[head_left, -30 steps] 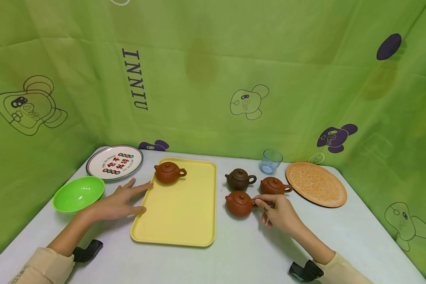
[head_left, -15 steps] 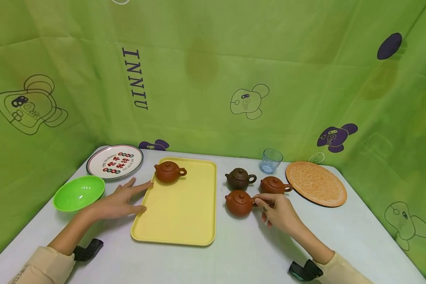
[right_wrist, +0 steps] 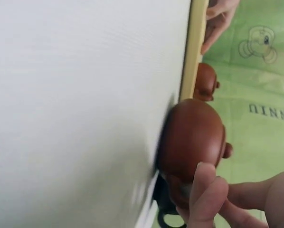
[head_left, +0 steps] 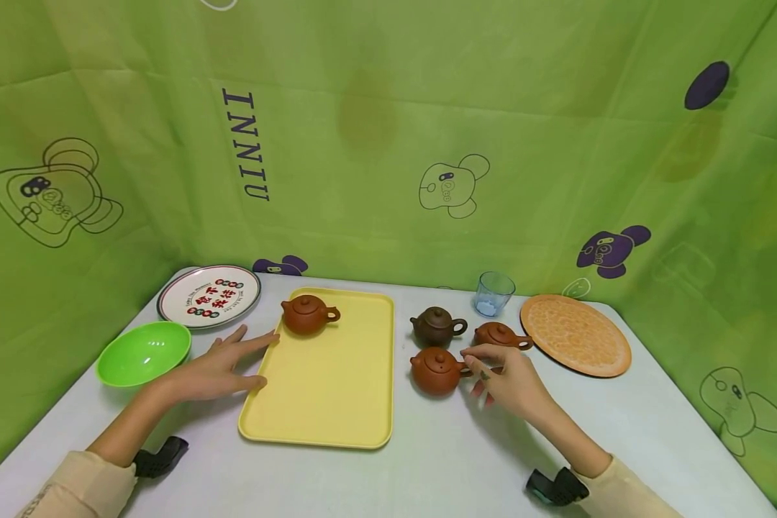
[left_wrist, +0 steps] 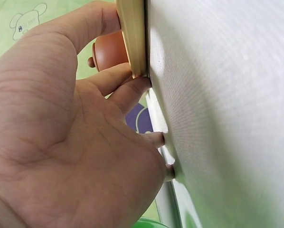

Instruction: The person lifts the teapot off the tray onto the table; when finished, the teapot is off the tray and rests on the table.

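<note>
A yellow tray (head_left: 324, 388) lies on the white table, and one brown teapot (head_left: 307, 314) stands at its far left corner. My left hand (head_left: 246, 363) rests flat on the table, thumb and forefinger against the tray's left edge (left_wrist: 131, 33). To the right of the tray stand three more teapots: a near reddish one (head_left: 435, 370), a dark one (head_left: 435, 326) and a third (head_left: 500, 335). My right hand (head_left: 469, 362) pinches the near reddish teapot (right_wrist: 192, 137) at its handle, which the fingers (right_wrist: 208, 194) hide.
A green bowl (head_left: 144, 352) and a printed plate (head_left: 209, 295) sit left of the tray. A blue glass (head_left: 493, 293) and an orange patterned plate (head_left: 576, 335) are at the back right. Green cloth walls close in the table on three sides.
The right hand's fingers have shifted a little at the near teapot's handle. The left hand, the tray and the teapots stay where they were.
</note>
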`<state>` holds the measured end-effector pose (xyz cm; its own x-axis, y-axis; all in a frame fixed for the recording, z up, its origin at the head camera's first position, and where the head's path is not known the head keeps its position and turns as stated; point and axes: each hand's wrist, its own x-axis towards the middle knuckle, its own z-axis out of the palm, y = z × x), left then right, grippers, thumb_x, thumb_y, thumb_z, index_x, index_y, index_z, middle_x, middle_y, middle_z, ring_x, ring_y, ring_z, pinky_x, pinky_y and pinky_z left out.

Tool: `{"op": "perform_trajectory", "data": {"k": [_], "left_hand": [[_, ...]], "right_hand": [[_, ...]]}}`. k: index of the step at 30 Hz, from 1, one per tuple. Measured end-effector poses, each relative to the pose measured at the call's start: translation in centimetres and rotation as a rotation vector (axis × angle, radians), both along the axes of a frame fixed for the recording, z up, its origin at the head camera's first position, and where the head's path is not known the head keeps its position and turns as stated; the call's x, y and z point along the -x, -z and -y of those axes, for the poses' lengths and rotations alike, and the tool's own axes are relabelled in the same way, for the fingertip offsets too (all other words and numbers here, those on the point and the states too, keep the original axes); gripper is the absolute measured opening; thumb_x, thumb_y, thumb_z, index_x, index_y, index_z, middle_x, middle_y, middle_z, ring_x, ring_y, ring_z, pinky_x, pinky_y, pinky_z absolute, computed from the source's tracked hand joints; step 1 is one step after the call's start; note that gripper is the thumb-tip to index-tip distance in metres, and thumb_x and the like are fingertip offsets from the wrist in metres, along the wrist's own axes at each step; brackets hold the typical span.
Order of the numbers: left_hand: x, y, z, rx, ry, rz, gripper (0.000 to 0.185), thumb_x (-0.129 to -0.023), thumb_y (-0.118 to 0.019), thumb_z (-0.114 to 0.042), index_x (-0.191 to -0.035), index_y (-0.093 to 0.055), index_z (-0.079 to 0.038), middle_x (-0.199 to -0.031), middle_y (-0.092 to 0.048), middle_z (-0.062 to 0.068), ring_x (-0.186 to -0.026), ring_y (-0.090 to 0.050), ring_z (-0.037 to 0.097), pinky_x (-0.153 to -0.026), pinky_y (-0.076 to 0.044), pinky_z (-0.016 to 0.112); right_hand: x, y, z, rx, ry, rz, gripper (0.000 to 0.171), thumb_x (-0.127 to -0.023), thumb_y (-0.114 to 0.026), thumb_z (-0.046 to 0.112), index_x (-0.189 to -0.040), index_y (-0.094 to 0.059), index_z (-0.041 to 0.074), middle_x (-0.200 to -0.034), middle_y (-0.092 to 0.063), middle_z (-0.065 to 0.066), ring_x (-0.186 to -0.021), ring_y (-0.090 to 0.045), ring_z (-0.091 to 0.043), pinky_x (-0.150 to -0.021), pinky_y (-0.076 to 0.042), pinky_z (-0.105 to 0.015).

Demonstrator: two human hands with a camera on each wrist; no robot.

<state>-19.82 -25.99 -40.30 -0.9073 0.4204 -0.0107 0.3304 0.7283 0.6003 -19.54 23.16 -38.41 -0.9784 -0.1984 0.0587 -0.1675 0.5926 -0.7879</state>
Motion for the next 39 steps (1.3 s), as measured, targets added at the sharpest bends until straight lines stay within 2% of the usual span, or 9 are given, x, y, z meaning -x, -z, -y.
{"op": "perform_trajectory", "data": {"k": [9, 15, 19, 25, 30, 33, 39], "left_hand": [[-0.1, 0.0, 0.0, 0.001, 0.0, 0.001, 0.078, -0.093, -0.078, -0.035, -0.158, -0.047, -0.005, -0.168, -0.039, 0.025, -0.155, -0.005, 0.069, -0.115, 0.001, 0.09], [-0.2, -0.1, 0.0, 0.006, -0.003, -0.001, 0.078, -0.093, -0.078, -0.035, -0.158, -0.048, -0.005, -0.168, -0.039, 0.026, -0.155, -0.006, 0.069, -0.115, 0.001, 0.09], [-0.2, -0.1, 0.0, 0.005, -0.003, -0.007, 0.077, -0.093, -0.078, -0.035, -0.158, -0.048, -0.005, -0.167, -0.04, 0.026, -0.155, -0.006, 0.069, -0.114, 0.001, 0.091], [-0.1, -0.1, -0.1, 0.003, 0.001, -0.009, 0.077, -0.093, -0.078, -0.034, -0.158, -0.048, -0.005, -0.167, -0.04, 0.026, -0.155, -0.005, 0.069, -0.114, 0.001, 0.091], [0.0, 0.1, -0.1, 0.008, 0.0, -0.005, 0.078, -0.093, -0.078, -0.035, -0.158, -0.048, -0.005, -0.167, -0.04, 0.026, -0.155, -0.006, 0.069, -0.114, 0.001, 0.091], [0.1, 0.1, 0.0, 0.009, -0.003, 0.0, 0.078, -0.093, -0.078, -0.035, -0.158, -0.048, -0.006, -0.167, -0.04, 0.026, -0.155, -0.006, 0.069, -0.114, 0.001, 0.091], [0.2, 0.2, 0.1, 0.019, -0.007, 0.001, 0.079, -0.092, -0.079, -0.036, -0.158, -0.048, -0.006, -0.168, -0.04, 0.025, -0.155, -0.006, 0.069, -0.115, -0.001, 0.091]], "right_hand": [[0.4, -1.3, 0.5, 0.016, -0.037, -0.037, 0.027, -0.105, -0.067, 0.016, -0.127, -0.074, 0.001, -0.085, -0.079, -0.018, -0.058, -0.072, -0.024, -0.051, -0.061, -0.038], [0.8, -1.8, 1.7, 0.047, -0.071, -0.042, 0.028, -0.105, -0.067, 0.018, -0.126, -0.074, 0.001, -0.072, -0.077, -0.012, -0.058, -0.073, -0.032, -0.053, -0.061, -0.04], [0.9, -2.1, 3.1, 0.068, -0.074, -0.029, 0.028, -0.105, -0.067, 0.02, -0.127, -0.074, 0.003, -0.065, -0.075, -0.013, -0.054, -0.071, -0.034, -0.051, -0.058, -0.035], [1.1, -2.4, 5.6, 0.131, -0.09, 0.004, 0.026, -0.104, -0.068, 0.018, -0.128, -0.074, 0.008, -0.082, -0.078, -0.016, -0.056, -0.071, -0.021, -0.051, -0.06, -0.038], [1.5, -2.3, 7.7, 0.159, -0.125, -0.012, 0.03, -0.104, -0.068, 0.018, -0.134, -0.071, 0.012, -0.102, -0.079, -0.021, -0.057, -0.072, -0.019, -0.05, -0.061, -0.034], [1.8, -2.1, 8.9, 0.161, -0.147, -0.015, 0.034, -0.105, -0.068, 0.02, -0.138, -0.067, 0.011, -0.113, -0.078, -0.022, -0.056, -0.071, -0.022, -0.052, -0.06, -0.033], [2.3, -2.0, 10.8, 0.152, -0.189, -0.022, 0.035, -0.106, -0.066, 0.022, -0.139, -0.067, 0.01, -0.126, -0.075, -0.023, -0.06, -0.073, -0.038, -0.05, -0.058, -0.034]]}}
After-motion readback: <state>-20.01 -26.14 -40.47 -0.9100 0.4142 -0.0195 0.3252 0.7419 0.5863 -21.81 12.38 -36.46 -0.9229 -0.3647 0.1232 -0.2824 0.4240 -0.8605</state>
